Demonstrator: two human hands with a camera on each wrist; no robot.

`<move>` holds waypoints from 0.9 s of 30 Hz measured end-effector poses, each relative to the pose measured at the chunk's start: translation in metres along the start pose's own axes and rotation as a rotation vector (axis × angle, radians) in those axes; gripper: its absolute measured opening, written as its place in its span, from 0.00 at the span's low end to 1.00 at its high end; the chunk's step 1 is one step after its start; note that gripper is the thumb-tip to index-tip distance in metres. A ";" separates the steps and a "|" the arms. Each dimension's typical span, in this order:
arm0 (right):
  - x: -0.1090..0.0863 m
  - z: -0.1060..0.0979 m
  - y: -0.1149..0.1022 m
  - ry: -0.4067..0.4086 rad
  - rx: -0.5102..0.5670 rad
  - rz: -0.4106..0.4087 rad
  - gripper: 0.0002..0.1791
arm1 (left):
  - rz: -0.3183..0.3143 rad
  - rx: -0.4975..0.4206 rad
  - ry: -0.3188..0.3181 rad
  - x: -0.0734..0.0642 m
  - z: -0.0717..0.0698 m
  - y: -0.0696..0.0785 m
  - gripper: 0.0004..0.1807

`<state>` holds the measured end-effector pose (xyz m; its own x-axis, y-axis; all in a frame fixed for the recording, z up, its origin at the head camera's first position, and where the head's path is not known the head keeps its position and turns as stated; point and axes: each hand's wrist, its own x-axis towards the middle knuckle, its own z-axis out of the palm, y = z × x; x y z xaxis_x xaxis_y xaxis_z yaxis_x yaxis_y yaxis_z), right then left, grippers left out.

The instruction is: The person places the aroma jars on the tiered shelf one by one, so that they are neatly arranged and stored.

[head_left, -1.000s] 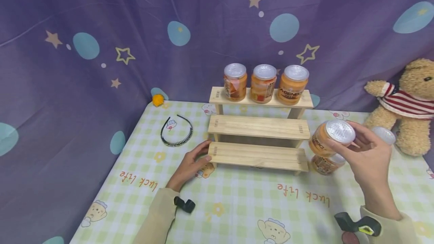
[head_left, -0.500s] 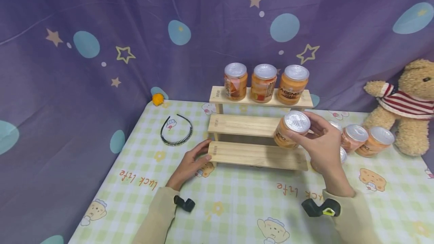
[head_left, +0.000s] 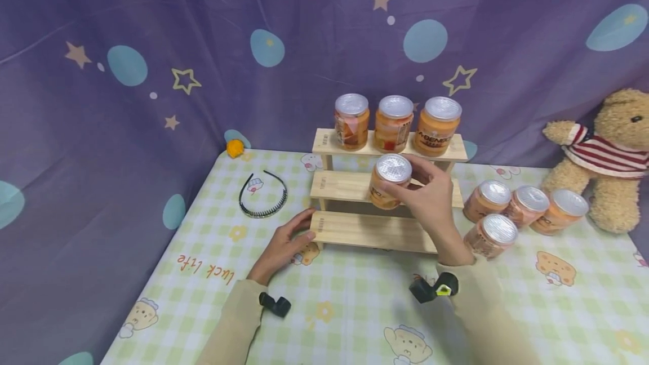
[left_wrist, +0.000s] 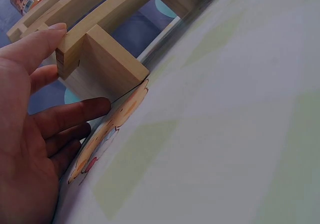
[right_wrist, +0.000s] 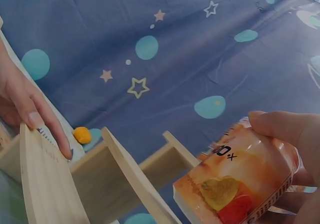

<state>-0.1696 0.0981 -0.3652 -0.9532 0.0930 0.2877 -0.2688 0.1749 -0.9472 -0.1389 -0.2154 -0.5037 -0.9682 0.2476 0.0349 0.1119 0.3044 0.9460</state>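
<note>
Clamped the right hand (head_left: 431,193) about a squat orange-labelled jar with a silvery lid (head_left: 387,182), near the front edge of the middle tier of a pale wooden three-tier stand (head_left: 372,231); could not tell if touching. Saw the jar's yellow and red hearts (right_wrist: 219,193) only from the right wrist. Pinched the lowest tier's left end with the left hand (head_left: 283,248), with the lower fingers (left_wrist: 70,118) loose beneath, plain from the left wrist. From the head, saw three matching jars (head_left: 392,128) on the top tier, four (head_left: 526,213) beyond the stand's right end.
</note>
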 end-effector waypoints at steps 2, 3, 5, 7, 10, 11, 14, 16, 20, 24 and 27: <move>0.004 0.009 -0.001 -0.009 0.001 -0.006 0.34 | 0.000 -0.002 0.000 0.000 0.000 0.000 0.31; 0.005 0.013 -0.001 -0.013 0.000 -0.008 0.34 | 0.001 -0.004 -0.001 0.000 0.000 0.000 0.31; 0.007 0.021 -0.002 -0.018 -0.009 -0.015 0.34 | 0.005 -0.004 -0.006 0.000 0.001 0.000 0.31; 0.009 0.028 -0.001 -0.027 -0.015 -0.026 0.34 | 0.006 -0.003 -0.010 0.001 0.001 0.001 0.31; 0.012 0.037 0.000 -0.036 -0.007 -0.044 0.33 | 0.013 0.001 -0.010 0.001 0.001 0.001 0.31; 0.013 0.040 0.001 -0.037 -0.001 -0.049 0.33 | 0.016 0.003 -0.009 0.001 0.001 0.001 0.31; 0.013 0.049 0.001 -0.026 0.010 -0.058 0.34 | 0.016 0.004 -0.006 0.001 0.000 0.001 0.31; 0.013 0.054 0.001 -0.015 0.005 -0.058 0.34 | 0.014 0.004 -0.004 0.000 0.000 0.001 0.31; 0.012 0.062 0.001 0.010 -0.014 -0.053 0.36 | 0.004 0.010 -0.004 0.000 0.001 0.001 0.31; 0.012 0.066 0.001 0.026 -0.029 -0.059 0.36 | -0.003 0.020 0.003 0.000 0.001 0.002 0.31; 0.012 0.069 0.000 0.026 -0.029 -0.063 0.36 | -0.008 0.024 0.009 0.000 0.000 0.002 0.31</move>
<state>-0.1908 0.0316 -0.3713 -0.9305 0.1067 0.3503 -0.3234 0.2098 -0.9227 -0.1389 -0.2148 -0.5020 -0.9711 0.2369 0.0300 0.1090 0.3282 0.9383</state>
